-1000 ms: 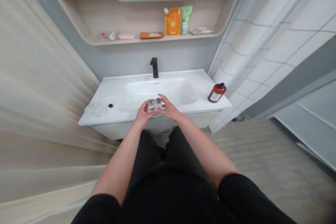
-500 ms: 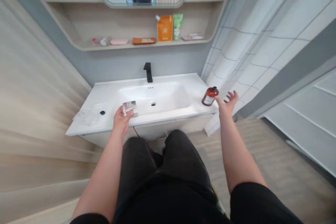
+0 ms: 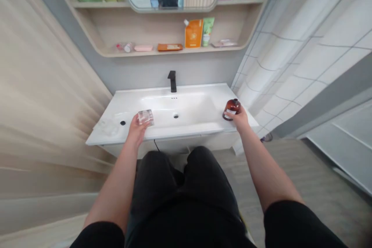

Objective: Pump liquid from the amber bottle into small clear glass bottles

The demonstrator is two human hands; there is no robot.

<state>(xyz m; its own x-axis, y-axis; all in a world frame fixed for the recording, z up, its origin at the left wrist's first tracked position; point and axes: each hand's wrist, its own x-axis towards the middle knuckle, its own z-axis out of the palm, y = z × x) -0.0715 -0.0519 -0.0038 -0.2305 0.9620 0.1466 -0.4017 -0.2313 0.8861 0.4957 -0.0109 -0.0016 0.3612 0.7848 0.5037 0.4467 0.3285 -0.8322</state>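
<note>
We hold the clear block [image 3: 145, 117] firmly in our left hand [image 3: 136, 130] and curl our right hand [image 3: 240, 120] around the brown bottle [image 3: 232, 108] so it won't slip.

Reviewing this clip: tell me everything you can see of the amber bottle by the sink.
The amber bottle looks like glossy brown glass, with rounded shoulders, a short dark top and a white label on its front. It stands slightly tilted at the right of the white vanity top. The right hand grips its lower part; whether it is lifted cannot be told.
</note>
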